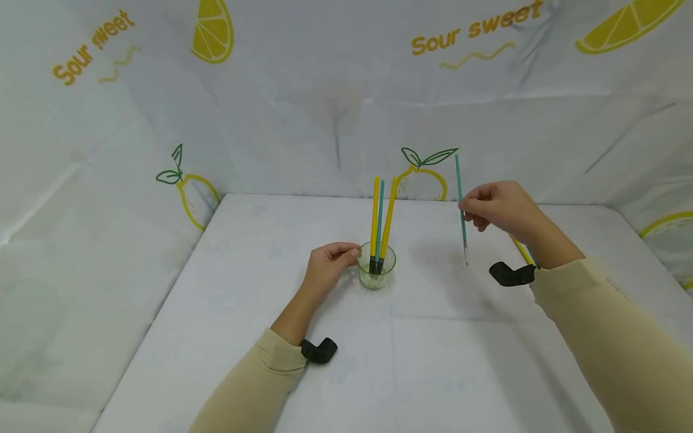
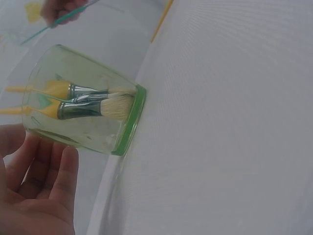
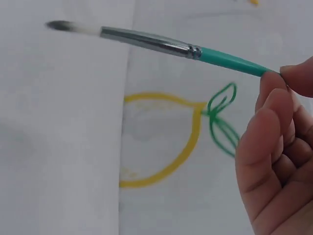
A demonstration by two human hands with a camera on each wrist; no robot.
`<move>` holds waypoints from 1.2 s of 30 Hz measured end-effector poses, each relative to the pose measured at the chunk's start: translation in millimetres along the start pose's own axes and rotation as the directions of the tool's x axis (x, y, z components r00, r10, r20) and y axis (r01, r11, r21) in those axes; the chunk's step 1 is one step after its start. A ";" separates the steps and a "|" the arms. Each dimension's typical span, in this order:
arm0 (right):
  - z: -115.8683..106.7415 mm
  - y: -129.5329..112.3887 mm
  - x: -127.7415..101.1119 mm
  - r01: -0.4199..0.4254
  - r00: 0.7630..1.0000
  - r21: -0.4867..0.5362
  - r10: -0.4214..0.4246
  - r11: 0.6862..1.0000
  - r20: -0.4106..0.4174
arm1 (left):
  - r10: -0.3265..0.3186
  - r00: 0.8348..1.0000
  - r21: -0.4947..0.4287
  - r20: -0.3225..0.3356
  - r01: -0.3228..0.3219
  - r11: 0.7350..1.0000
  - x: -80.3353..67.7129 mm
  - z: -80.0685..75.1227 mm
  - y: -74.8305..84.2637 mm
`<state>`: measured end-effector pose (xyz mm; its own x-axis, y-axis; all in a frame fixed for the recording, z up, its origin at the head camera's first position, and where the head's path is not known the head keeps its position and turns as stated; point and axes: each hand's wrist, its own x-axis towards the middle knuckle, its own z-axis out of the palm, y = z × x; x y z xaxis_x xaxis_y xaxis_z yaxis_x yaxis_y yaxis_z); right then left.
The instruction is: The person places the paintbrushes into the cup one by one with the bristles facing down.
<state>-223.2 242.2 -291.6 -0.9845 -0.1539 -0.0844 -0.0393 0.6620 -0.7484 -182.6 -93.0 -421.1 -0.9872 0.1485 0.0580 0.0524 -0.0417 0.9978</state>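
1. Grip of the right hand (image 1: 500, 207): thumb and fingertips pinching the teal paintbrush (image 3: 166, 45) by its handle (image 3: 232, 63).
2. Paintbrush judged light, stiff, slightly slick; bristles (image 3: 61, 25) soft. Hold by the handle.
3. Bristles hang below the grip; paintbrush well right of the glass (image 2: 93, 129).
4. Left hand (image 1: 327, 264) touches the glass; whether pinching, cannot tell.

Right hand (image 1: 503, 207) raised, pinching, left hand (image 1: 327, 264) lower

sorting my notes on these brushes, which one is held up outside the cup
The teal brush in the right grip, held tip down above the table; two yellow brushes and another teal one stand in the glass cup.
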 end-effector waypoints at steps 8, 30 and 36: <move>42.9 -43.0 -9.4 0.138 0.989 0.254 -0.119 0.957 -0.088 | -0.017 1.000 0.005 -0.002 0.017 1.000 -0.9 0.1 0.9; 124.3 -30.5 -1.5 0.092 0.996 0.058 -0.091 0.994 -0.024 | -0.028 1.000 -0.013 0.000 0.028 1.000 -1.2 1.8 2.8; 128.7 -27.1 -0.5 0.090 0.996 0.041 -0.090 0.995 -0.014 | -0.025 1.000 -0.016 0.007 0.025 1.000 -1.0 1.1 2.5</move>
<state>-199.6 129.9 -355.9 -0.9792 -0.2027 -0.0078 -0.1210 0.6146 -0.7795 -181.3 -92.1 -418.6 -0.9871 0.1563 0.0334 0.0253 -0.0536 0.9982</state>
